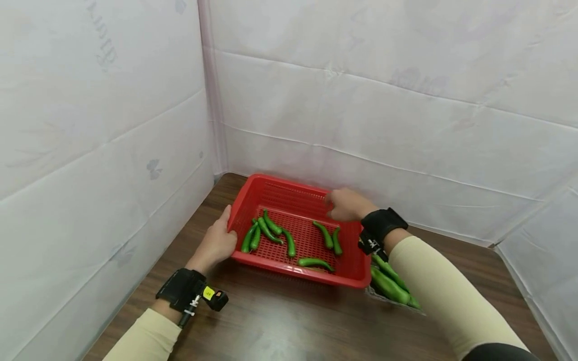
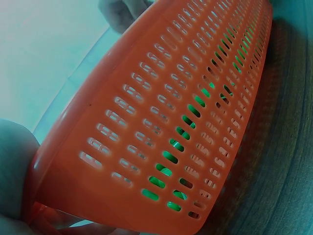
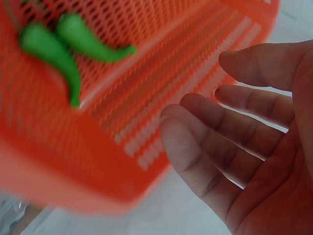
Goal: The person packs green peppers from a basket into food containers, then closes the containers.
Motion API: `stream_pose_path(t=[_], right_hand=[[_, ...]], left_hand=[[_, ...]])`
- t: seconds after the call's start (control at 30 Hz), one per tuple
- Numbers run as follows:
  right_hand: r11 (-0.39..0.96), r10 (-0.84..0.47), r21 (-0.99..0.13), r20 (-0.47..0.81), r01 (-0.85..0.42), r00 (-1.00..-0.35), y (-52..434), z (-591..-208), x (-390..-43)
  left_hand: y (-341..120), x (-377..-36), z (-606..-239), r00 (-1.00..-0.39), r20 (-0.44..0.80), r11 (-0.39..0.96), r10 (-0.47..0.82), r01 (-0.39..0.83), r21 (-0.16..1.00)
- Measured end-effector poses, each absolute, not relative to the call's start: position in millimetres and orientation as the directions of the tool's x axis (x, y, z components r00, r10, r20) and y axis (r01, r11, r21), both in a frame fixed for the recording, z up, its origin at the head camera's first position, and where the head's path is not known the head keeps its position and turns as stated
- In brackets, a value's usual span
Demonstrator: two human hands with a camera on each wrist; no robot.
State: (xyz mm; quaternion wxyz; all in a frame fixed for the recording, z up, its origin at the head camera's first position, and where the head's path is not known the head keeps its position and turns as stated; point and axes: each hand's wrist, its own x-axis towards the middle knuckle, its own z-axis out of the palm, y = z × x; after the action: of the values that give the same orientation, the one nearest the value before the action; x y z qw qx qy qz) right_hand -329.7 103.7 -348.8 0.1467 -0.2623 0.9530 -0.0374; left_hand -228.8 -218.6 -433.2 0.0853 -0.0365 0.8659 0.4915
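A red plastic basket (image 1: 289,273) with slotted walls stands on the table with several green chili peppers (image 1: 290,243) in it. Most of them lie toward its left side, and a few are spread over the right half. My left hand (image 1: 218,241) grips the basket's left rim, partly showing at the edge of the left wrist view. Over the far right corner is my right hand (image 1: 348,204), its fingers spread and loosely bent around nothing. Two chili peppers (image 3: 54,51) lie on the basket floor near it in the right wrist view.
Right of the basket, partly behind the right forearm, larger green peppers (image 1: 390,286) lie on clear plastic. White sheeting (image 1: 361,125) hangs as walls at the left, back and right of the brown wooden table (image 1: 271,321). The basket's far side is close to the back wall.
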Motion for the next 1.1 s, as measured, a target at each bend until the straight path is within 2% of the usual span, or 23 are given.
stream_pose_path(t=[0.3, 0.73, 0.9, 1.1], right_hand=[[0.831, -0.557, -0.205, -0.321, -0.518, -0.766, 57, -370, -328], [0.797, -0.604, -0.225, -0.314, -0.56, -0.733, 4, -406, -327], [0.743, -0.669, -0.215, -0.267, -0.633, -0.694, -4, -425, -324], [0.738, -0.673, -0.286, -0.248, -0.612, -0.697, 2, -435, -323]], left_hand=[[-218, -223, -433, -0.984, -0.178, 0.507, 0.006, -0.15, 0.848], [-203, -216, -425, -0.989, -0.146, 0.521, 0.011, -0.12, 0.845], [-197, -211, -425, -0.986, -0.168, 0.502, 0.014, -0.138, 0.853], [-191, -208, -426, -0.987, -0.161, 0.503, 0.008, -0.135, 0.854]])
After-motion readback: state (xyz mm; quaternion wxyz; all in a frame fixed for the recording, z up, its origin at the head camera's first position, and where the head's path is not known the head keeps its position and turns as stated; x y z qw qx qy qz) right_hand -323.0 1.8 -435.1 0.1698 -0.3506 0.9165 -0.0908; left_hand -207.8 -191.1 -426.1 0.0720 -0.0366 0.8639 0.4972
